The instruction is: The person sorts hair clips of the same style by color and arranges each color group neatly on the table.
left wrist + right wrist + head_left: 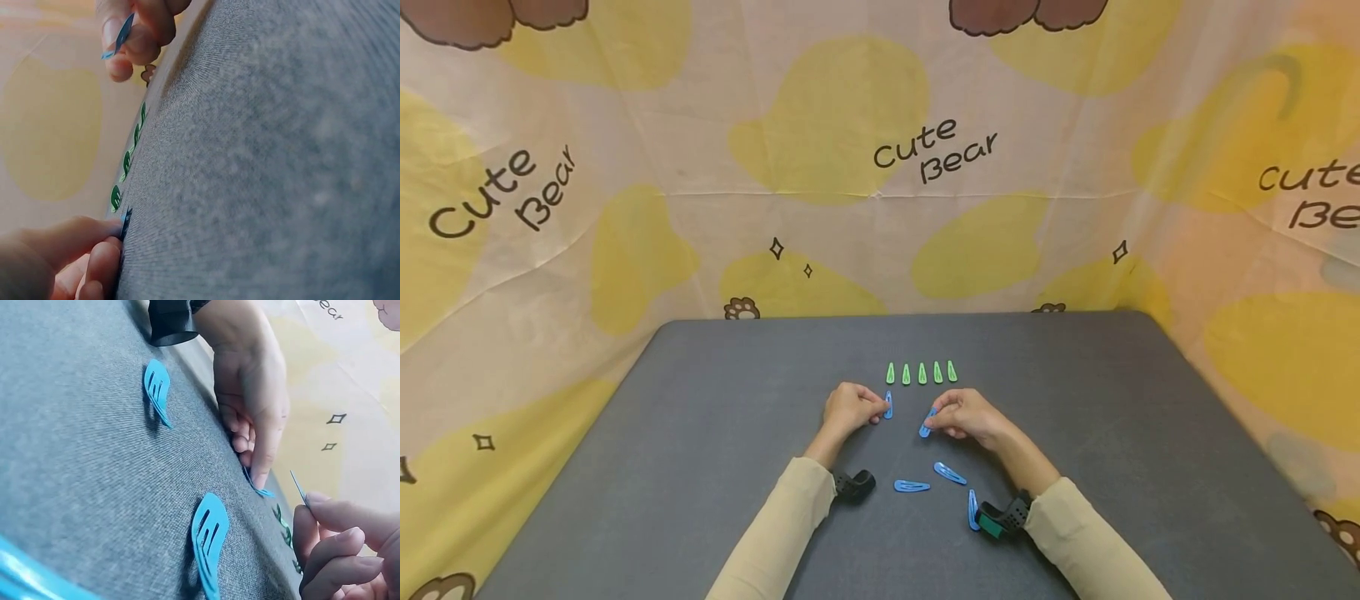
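My left hand [852, 407] has its thumb and fingertips at the edge of a blue snap hair clip [888, 405], which lies on the grey table just below the leftmost green clip. In the left wrist view, that clip [126, 223] is partly hidden by the thumb. To the right, my right hand [968, 416] pinches another blue snap hair clip [927, 423] between thumb and forefinger. The right wrist view shows this held clip [299, 487] edge-on, raised off the table.
Several green snap hair clips [922, 373] form an upright row beyond the hands. Nearer lie three loose blue clips: one sideways [912, 486], one slanted [950, 473], and one [973, 509] beside the right wrist camera [1004, 517]. A printed cloth [850, 250] hangs behind the table [715, 400].
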The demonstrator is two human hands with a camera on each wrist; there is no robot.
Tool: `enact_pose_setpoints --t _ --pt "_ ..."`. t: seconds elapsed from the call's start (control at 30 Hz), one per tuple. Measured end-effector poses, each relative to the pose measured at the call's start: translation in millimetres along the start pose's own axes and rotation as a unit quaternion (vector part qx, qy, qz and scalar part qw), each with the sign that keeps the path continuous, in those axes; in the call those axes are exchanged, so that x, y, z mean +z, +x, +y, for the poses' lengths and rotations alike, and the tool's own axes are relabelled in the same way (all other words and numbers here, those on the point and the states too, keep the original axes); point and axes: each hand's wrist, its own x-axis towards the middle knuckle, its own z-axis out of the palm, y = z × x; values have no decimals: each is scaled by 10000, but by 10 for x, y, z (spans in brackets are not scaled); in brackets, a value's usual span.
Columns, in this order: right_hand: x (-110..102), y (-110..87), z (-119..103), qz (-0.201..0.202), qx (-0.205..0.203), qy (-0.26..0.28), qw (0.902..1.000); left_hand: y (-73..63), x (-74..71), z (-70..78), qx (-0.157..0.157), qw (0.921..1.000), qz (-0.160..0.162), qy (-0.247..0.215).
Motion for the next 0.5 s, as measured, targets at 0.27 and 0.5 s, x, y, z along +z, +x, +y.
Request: enact_pose_setpoints --t 0.27,0.5 --pt "32 115 -18 293 91 -131 9994 -14 -5 -7 104 9999 70 -3" --pt "51 194 -14 392 109 -337 9986 -10 -1 -20 233 9997 116 42"
